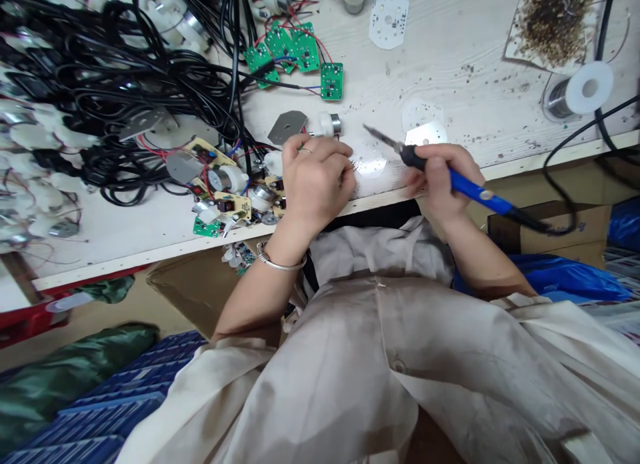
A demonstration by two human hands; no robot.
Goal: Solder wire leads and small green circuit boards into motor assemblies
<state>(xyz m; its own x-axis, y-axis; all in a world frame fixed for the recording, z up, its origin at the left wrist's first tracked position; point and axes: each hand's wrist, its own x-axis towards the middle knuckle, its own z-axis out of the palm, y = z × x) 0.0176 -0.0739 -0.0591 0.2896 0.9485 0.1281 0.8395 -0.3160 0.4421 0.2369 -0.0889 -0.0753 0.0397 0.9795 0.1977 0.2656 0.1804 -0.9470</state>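
Note:
My right hand (450, 184) is closed around a soldering iron (475, 189) with a blue and black handle, its tip pointing left above the bench. Resting near the bench's front edge, my left hand (317, 177) has its fingers curled downward, and whatever they grip is hidden beneath them. Just beyond it are a small white motor (330, 123) and a grey octagonal plate (289, 127). A shiny disc-like plate (371, 165) lies to its right. Behind the right hand, a white octagonal LED board (425, 133) lies on the bench.
Tangled black cables (165, 71) and motors crowd the left. Green circuit boards (305, 47) lie at the back, near another white LED board (389, 19). A solder spool (580, 91) and a residue-covered pad (553, 27) are at the right. The iron's cord (555, 161) loops over the front edge.

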